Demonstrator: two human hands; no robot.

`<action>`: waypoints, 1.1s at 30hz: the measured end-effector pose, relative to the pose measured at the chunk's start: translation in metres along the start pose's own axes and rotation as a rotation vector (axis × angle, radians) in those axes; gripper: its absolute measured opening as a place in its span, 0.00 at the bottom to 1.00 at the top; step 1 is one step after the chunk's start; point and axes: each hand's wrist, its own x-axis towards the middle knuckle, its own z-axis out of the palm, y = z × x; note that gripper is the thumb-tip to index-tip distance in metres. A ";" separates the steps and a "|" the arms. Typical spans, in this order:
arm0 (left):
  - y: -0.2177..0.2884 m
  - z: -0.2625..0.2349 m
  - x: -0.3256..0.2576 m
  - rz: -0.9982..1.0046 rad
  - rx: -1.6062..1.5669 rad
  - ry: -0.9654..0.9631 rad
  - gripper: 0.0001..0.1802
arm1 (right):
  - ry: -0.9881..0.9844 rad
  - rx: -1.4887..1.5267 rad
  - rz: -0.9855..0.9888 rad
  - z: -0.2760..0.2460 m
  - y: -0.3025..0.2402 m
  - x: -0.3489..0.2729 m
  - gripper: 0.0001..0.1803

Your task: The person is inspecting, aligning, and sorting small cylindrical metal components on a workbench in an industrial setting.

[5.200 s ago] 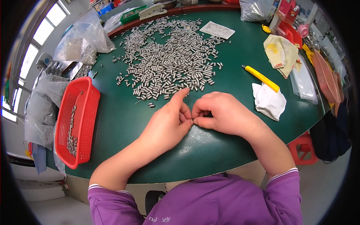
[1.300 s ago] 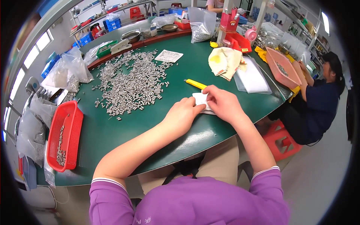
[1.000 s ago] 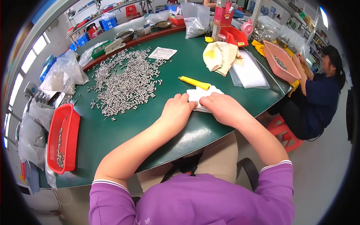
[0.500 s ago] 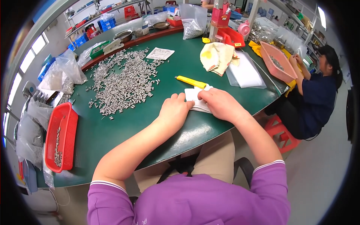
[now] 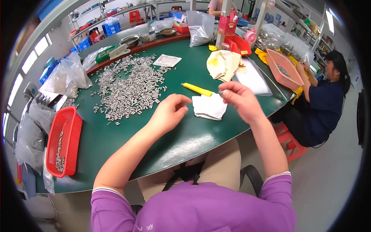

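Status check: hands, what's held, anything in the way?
Right hand pinching a small dark piece. Left hand loosely open, nothing visible in it. White cloth between them; yellow cutter by its far edge.

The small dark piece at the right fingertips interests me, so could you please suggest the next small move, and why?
I would probably bring the left hand across to take the small dark piece: the right hand pinches it at its fingertips, while the left appears empty, its fingers parted, and is nearer the red basket, where small metal pieces lie.
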 end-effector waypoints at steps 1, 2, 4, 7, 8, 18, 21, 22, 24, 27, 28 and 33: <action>-0.003 -0.011 -0.005 -0.153 -0.270 -0.022 0.10 | -0.048 0.139 0.113 0.016 0.010 0.006 0.13; -0.012 -0.023 -0.010 -0.213 -0.524 -0.046 0.08 | -0.123 0.248 0.214 0.032 0.012 0.012 0.13; -0.015 -0.039 -0.023 -0.325 -0.941 -0.009 0.09 | -0.224 0.428 0.306 0.061 0.023 0.026 0.14; -0.026 -0.056 -0.041 -0.335 -1.111 0.057 0.10 | -0.338 0.543 0.347 0.093 0.037 0.046 0.14; -0.026 -0.061 -0.048 -0.353 -1.144 0.092 0.09 | -0.369 0.544 0.374 0.104 0.041 0.051 0.14; -0.049 -0.070 -0.074 -0.377 -1.305 0.116 0.10 | -0.520 0.546 0.468 0.143 0.070 0.079 0.13; -0.059 -0.064 -0.075 -0.390 -1.369 0.039 0.10 | -0.504 0.340 0.415 0.143 0.068 0.070 0.11; -0.062 -0.063 -0.076 -0.409 -1.382 0.024 0.09 | -0.499 0.346 0.421 0.143 0.066 0.068 0.11; -0.062 -0.060 -0.075 -0.432 -1.369 0.039 0.09 | -0.527 0.178 0.312 0.141 0.065 0.068 0.10; -0.062 -0.058 -0.076 -0.467 -1.335 0.065 0.09 | -0.513 0.029 0.234 0.140 0.061 0.067 0.09; -0.062 -0.058 -0.077 -0.480 -1.318 0.076 0.09 | -0.512 0.038 0.236 0.139 0.059 0.066 0.09; -0.058 -0.056 -0.078 -0.487 -1.303 0.052 0.08 | -0.520 0.023 0.209 0.137 0.053 0.064 0.07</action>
